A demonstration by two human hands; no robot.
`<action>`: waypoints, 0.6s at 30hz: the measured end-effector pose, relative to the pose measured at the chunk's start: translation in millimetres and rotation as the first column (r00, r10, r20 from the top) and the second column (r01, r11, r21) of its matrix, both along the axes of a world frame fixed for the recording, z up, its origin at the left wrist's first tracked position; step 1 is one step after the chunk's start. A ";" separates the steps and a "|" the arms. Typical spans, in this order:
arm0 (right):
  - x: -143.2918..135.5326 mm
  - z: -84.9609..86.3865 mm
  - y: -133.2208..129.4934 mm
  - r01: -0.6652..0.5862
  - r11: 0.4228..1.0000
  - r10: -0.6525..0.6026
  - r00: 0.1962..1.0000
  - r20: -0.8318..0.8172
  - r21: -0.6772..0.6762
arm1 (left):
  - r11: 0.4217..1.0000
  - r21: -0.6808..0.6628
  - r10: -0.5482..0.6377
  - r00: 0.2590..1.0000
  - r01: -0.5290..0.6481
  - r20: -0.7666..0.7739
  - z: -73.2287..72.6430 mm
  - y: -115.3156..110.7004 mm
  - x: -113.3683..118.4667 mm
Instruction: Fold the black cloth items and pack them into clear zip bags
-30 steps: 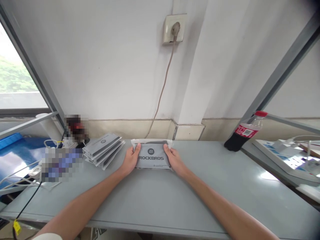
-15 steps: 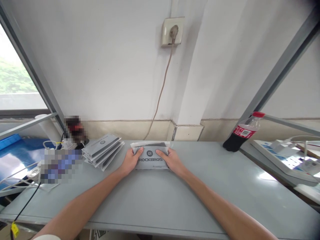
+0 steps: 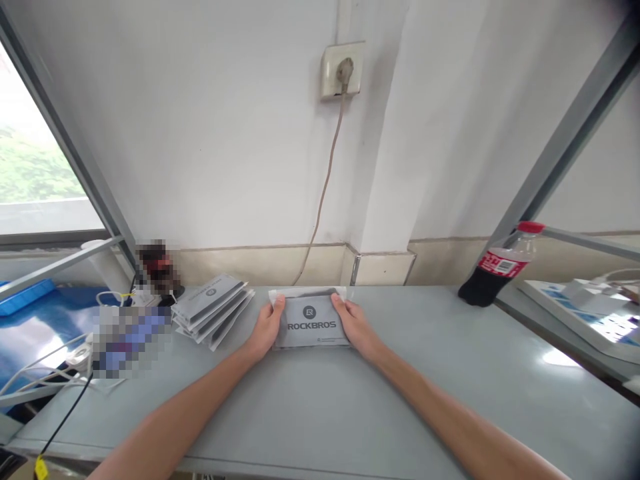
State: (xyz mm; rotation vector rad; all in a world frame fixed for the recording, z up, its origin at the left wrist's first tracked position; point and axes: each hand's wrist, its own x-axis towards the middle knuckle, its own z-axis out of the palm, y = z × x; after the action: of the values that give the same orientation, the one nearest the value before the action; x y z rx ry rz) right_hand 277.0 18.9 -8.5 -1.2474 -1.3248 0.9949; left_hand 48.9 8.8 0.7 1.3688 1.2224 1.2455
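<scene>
A grey plastic package [image 3: 312,328] printed "ROCKBROS" lies between my hands near the back of the grey table. My left hand [image 3: 269,325] grips its left edge, thumb on top. On the opposite edge, my right hand [image 3: 356,325] holds it the same way, with its fingers partly hidden underneath. The package looks flat, with a clear strip along its far edge. Left of my left hand, several similar grey packages [image 3: 207,303] are piled in a slanted, fanned stack.
A cola bottle [image 3: 497,270] with a red cap stands at the back right. White cables [image 3: 47,373] and a blurred-out item [image 3: 133,340] lie on the left. A plugged-in cord [image 3: 325,180] runs down the wall. Grey metal posts [image 3: 555,147] frame the table [image 3: 310,413].
My thumbs have shifted outward to the package's side edges, so the whole printed name shows now. The camera view has moved slightly.
</scene>
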 end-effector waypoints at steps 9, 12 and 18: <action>6.1 -0.6 2.6 -0.041 0.977 0.037 0.999 0.022 0.207 | 0.957 0.289 0.046 0.993 -0.014 -0.107 -2.9 2.4 -1.1; 5.9 1.1 0.1 0.004 0.960 -0.027 0.997 0.077 0.282 | 0.937 0.346 0.112 0.982 -0.053 -0.153 2.0 -3.5 -2.3; 5.0 9.0 -13.7 0.125 0.909 -0.222 0.953 0.207 0.397 | 0.866 0.487 0.213 0.966 -0.117 -0.147 17.6 -18.0 -0.5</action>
State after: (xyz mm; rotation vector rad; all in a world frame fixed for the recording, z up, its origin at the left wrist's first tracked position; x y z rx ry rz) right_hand 282.1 5.2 0.5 -1.1873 -1.4840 0.4324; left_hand 48.5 -9.2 18.3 1.8075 1.2362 1.6412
